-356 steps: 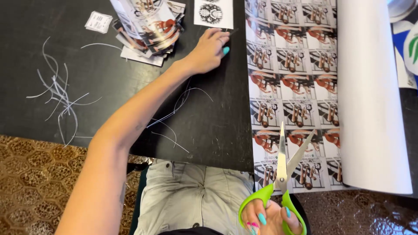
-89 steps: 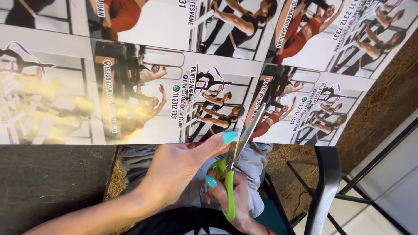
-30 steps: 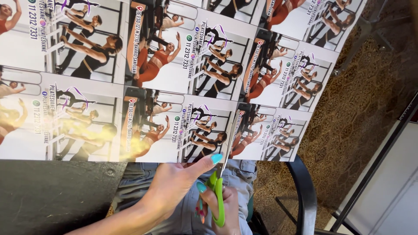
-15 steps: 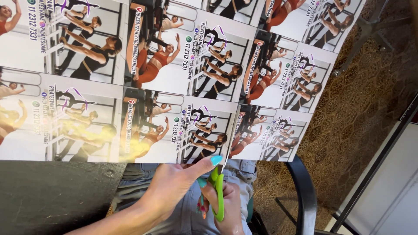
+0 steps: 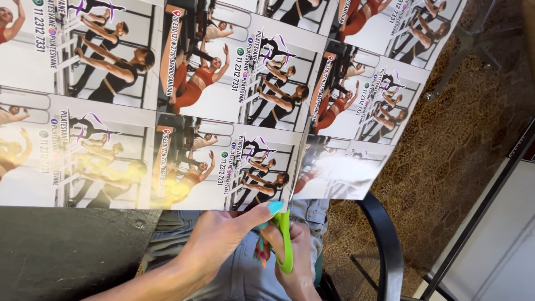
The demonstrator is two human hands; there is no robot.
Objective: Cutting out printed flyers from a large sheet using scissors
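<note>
1. Compared with half a second before, the scissors had advanced: the blades stood deeper in the cut between two flyer columns, and the strip right of the cut glared white.
2. The right hand was closed around the green scissor handles, low over the lap.
3. The left hand lay just beside it, thumb pressed against the bottom edge of the sheet, pinching it.
4. The sheet hung over the black table edge, directly above both hands.
5. It bore rows of identical rectangular flyers: white ground, exercising figures in black and orange, purple lettering.
6. Beyond, a black chair frame stood on patterned brown floor.
</note>
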